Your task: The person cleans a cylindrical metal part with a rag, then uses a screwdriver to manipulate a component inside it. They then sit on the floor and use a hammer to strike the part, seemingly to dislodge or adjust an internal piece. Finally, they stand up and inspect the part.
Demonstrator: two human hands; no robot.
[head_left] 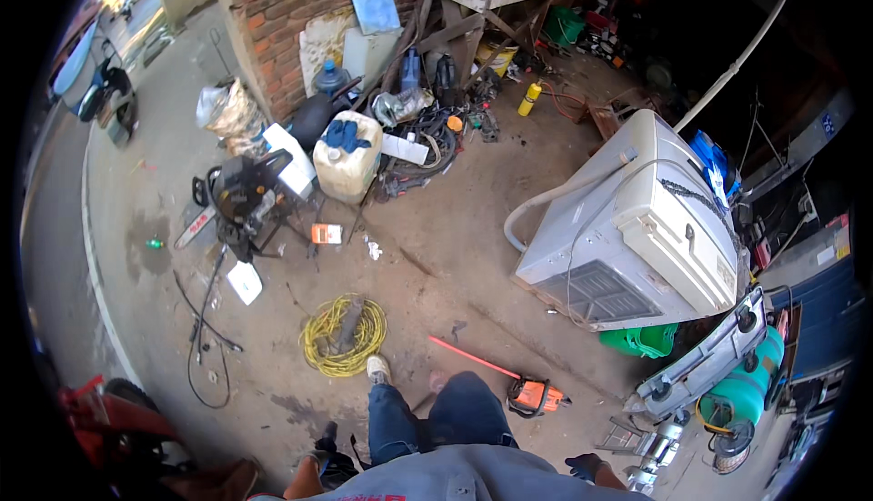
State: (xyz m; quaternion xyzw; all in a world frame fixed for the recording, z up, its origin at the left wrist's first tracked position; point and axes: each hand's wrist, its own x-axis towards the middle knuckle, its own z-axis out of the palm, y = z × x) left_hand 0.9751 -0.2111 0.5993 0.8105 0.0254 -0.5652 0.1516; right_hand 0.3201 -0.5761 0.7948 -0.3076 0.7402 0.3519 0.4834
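Lower edge: a standing person's left hand is beside a black object, close by the left leg; from where I stand, I cannot tell whether the fingers grip it. The right hand, dark-gloved, hangs apart from the body, its fingers loosely extended around nothing. Floor, centre: an orange chainsaw, the nearer saw, lies between the right leg and the right hand, touched by neither, its long red bar pointing away toward a coiled yellow hose. The left shoe is at the coil's edge. Upper left: a black chainsaw sits near a whitish jerrycan topped with blue gloves. Right: a pale boxy appliance.
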